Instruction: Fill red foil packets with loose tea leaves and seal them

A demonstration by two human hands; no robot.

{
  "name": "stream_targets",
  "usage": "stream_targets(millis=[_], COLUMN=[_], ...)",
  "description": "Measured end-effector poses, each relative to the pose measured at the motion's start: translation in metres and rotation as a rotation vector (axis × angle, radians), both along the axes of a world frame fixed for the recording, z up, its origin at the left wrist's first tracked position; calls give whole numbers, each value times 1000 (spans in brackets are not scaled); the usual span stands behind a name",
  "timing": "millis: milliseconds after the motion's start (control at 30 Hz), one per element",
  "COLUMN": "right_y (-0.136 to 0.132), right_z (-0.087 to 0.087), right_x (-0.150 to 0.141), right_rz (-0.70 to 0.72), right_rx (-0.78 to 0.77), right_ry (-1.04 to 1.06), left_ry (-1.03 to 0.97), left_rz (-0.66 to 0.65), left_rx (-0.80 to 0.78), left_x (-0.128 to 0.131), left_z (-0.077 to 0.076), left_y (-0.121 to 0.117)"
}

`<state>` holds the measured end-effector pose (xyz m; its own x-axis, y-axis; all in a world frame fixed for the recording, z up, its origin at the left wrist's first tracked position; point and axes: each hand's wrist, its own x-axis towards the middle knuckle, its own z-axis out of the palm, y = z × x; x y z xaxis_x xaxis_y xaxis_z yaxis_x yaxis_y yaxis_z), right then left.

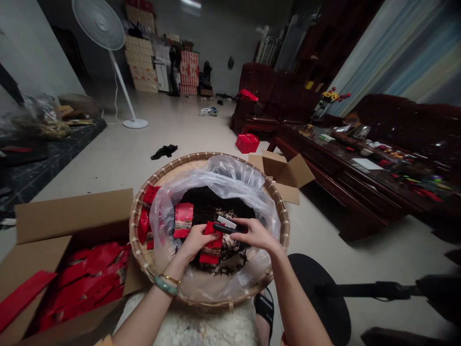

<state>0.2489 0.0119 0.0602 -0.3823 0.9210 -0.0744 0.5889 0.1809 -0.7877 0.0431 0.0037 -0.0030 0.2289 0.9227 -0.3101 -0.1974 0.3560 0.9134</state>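
Note:
My left hand (pixel 196 241) grips a red foil packet (pixel 212 245) upright above the loose dark tea leaves (pixel 212 207). My right hand (pixel 257 234) holds a black hand-held sealer (pixel 226 228), its jaws across the packet's top edge. The tea lies in a clear plastic bag (pixel 216 180) inside a round woven bamboo tray (pixel 205 161). Another red packet (pixel 183 220) stands in the leaves, left of my left hand. Several flat red packets (pixel 86 283) fill an open cardboard box (pixel 68 216) at lower left.
A cardboard box with open flaps (pixel 284 170) and a red box (pixel 248 142) stand on the floor beyond the tray. At right, a dark wooden table (pixel 342 163) holds assorted items. A round black seat (pixel 317 293) sits by my right arm. A white standing fan (pixel 122 91) stands farther back.

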Motion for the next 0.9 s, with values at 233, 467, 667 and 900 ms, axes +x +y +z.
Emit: stream_targets(millis=[233,467,667,900], right_y=[0,0,9,24], right_z=[0,-5,-13,-27], right_x=[-23,-24,-23,-25], right_rz=[66,17,17,15], right_rx=[108,82,82,54], right_ry=[-94,-63,-25,4], left_ry=[69,55,-193,-210], left_rz=[-31,-7,73,53], left_rx=[73,11,17,-10], left_x=[1,2,2,1], left_z=[3,16,11,6], left_y=[-2,-7,4,20])
